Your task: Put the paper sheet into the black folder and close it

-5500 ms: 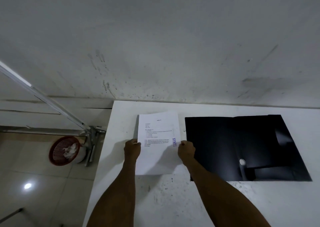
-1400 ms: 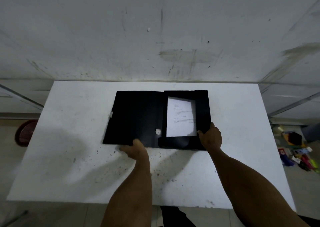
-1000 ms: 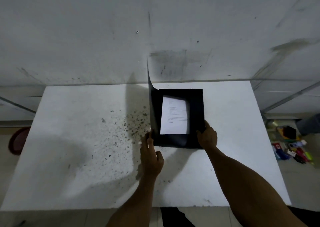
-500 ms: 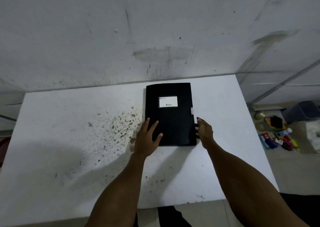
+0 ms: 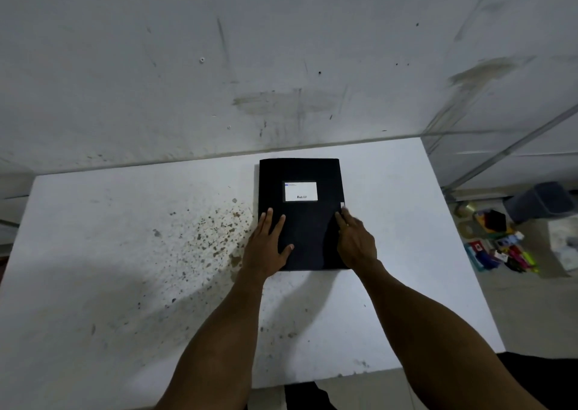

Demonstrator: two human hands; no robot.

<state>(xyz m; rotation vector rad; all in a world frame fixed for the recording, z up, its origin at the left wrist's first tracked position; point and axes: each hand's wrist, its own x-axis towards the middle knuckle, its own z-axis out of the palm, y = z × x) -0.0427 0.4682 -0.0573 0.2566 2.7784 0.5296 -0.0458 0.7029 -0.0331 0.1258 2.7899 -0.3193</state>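
Now the left hand (image 5: 266,247) lies flat, fingers straight, on the closed black folder (image 5: 301,219); the right hand (image 5: 356,244), fingers extended, touches its right edge.

Dim, cool light from my right, my own soft shadow pooling left across the table (image 5: 93,222), wide-angle bending at edges, my right hand (image 5: 356,244) slightly motion-blurred.

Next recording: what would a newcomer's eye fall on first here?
A closed black folder with a white label lies toward the far edge of the white table. The left hand lies flat on its cover and the right hand touches its right edge. Brown speckles stain the tabletop to its left.
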